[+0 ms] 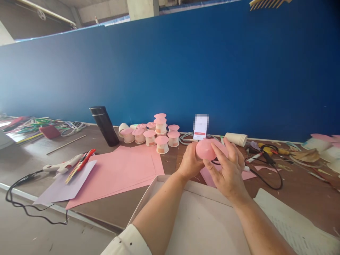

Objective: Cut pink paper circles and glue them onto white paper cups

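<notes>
Looks like the step in hand is pressing a domed pink paper cap [205,150] into shape, up near the far edge of the shallow white cardboard tray [204,219]. The left hand [190,163] has its grip closed on the cap's side, the right hand [228,173] rests spread fingers against it; next move probably calls for light, even pressure.

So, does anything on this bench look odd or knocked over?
The stack of white cups right of the lit phone lies on its side, whereas the pink-topped cups left of the phone stand. The black flask seems to lean, though that may only be lens distortion. I see no spill.
</notes>
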A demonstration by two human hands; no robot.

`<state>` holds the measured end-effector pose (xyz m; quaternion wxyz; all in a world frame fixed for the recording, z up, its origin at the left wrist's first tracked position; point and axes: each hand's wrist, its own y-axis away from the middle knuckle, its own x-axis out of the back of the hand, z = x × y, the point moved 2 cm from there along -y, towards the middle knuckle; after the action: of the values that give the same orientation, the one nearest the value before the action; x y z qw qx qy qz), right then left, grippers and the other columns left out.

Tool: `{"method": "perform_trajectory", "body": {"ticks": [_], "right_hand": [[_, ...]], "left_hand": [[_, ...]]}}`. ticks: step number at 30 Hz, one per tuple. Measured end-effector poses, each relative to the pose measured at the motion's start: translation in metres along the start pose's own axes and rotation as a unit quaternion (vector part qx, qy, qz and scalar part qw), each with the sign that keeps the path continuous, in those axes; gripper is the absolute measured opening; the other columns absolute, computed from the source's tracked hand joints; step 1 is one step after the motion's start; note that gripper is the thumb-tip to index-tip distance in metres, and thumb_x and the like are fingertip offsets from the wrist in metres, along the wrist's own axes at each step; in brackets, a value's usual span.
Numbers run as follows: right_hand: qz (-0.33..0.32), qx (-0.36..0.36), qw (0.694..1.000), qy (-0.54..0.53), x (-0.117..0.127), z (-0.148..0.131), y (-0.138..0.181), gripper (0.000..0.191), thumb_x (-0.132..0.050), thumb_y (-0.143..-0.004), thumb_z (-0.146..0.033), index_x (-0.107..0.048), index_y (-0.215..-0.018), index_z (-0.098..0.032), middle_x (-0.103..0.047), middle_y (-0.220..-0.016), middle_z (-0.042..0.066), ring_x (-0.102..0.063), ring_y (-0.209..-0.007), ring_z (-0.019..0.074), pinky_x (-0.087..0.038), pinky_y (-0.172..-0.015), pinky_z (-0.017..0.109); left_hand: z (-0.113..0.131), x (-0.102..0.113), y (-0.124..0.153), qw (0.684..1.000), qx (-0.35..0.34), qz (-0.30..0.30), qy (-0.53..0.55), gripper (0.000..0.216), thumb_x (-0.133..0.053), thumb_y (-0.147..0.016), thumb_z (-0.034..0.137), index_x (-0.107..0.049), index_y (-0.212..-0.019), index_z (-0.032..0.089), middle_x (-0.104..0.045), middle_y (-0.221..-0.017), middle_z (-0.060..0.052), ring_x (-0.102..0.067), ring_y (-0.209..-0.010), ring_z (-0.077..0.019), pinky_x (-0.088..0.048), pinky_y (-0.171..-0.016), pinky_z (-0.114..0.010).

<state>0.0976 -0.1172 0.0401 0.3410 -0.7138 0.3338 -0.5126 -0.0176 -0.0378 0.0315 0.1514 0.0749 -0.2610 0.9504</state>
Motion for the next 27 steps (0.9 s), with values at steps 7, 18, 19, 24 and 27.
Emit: {"method": "perform_trajectory", "body": {"ticks": [7, 18, 19, 24, 27], "right_hand": [[0.007, -0.006, 1.0, -0.01, 0.002, 0.001, -0.001, 0.059, -0.051, -0.091, -0.058, -0.054, -0.139, -0.024, -0.035, -0.155, 0.013, -0.033, -0.14, 0.0372, -0.027, -0.112, 0.059], [0.055, -0.111, 0.988, -0.091, -0.001, 0.017, 0.0, 0.074, -0.052, -0.088, -0.064, -0.044, -0.145, -0.018, -0.038, -0.147, 0.02, -0.033, -0.14, 0.0359, -0.03, -0.111, 0.059], [0.063, -0.125, 0.985, -0.097, -0.002, 0.018, 0.001, 0.074, -0.052, -0.088, -0.064, -0.044, -0.145, -0.017, -0.039, -0.146, 0.021, -0.033, -0.14, 0.0355, -0.031, -0.111, 0.059], [0.075, -0.134, 0.981, -0.12, -0.007, 0.017, 0.003, 0.071, -0.05, -0.09, -0.061, -0.044, -0.143, -0.015, -0.045, -0.14, 0.021, -0.037, -0.136, 0.0343, -0.032, -0.11, 0.058], [0.065, -0.115, 0.983, -0.127, -0.014, 0.014, 0.004, 0.068, -0.05, -0.091, -0.059, -0.044, -0.142, -0.015, -0.049, -0.137, 0.02, -0.04, -0.134, 0.0336, -0.033, -0.109, 0.058]], "left_hand": [[0.003, -0.001, 0.001, 1.0, -0.013, -0.019, -0.002, 0.054, -0.075, -0.074, 0.033, -0.056, -0.123, 0.02, -0.061, -0.121, -0.01, -0.06, -0.108, -0.0243, -0.049, -0.092, -0.038], [-0.008, -0.002, -0.001, 0.998, 0.06, 0.015, 0.005, 0.06, -0.078, -0.071, 0.031, -0.053, -0.125, 0.02, -0.06, -0.125, -0.013, -0.057, -0.114, -0.028, -0.047, -0.093, -0.038], [-0.012, -0.002, -0.002, 0.996, 0.082, 0.033, 0.009, 0.061, -0.079, -0.07, 0.031, -0.053, -0.125, 0.02, -0.061, -0.124, -0.013, -0.058, -0.113, -0.028, -0.047, -0.092, -0.038], [-0.024, 0.001, -0.005, 0.985, 0.143, 0.098, 0.018, 0.06, -0.079, -0.069, 0.033, -0.053, -0.122, 0.02, -0.062, -0.119, -0.012, -0.059, -0.109, -0.0268, -0.047, -0.09, -0.038], [-0.023, 0.001, -0.005, 0.985, 0.137, 0.105, 0.017, 0.058, -0.079, -0.069, 0.033, -0.054, -0.12, 0.021, -0.063, -0.117, -0.012, -0.059, -0.107, -0.0261, -0.046, -0.089, -0.037]]}}
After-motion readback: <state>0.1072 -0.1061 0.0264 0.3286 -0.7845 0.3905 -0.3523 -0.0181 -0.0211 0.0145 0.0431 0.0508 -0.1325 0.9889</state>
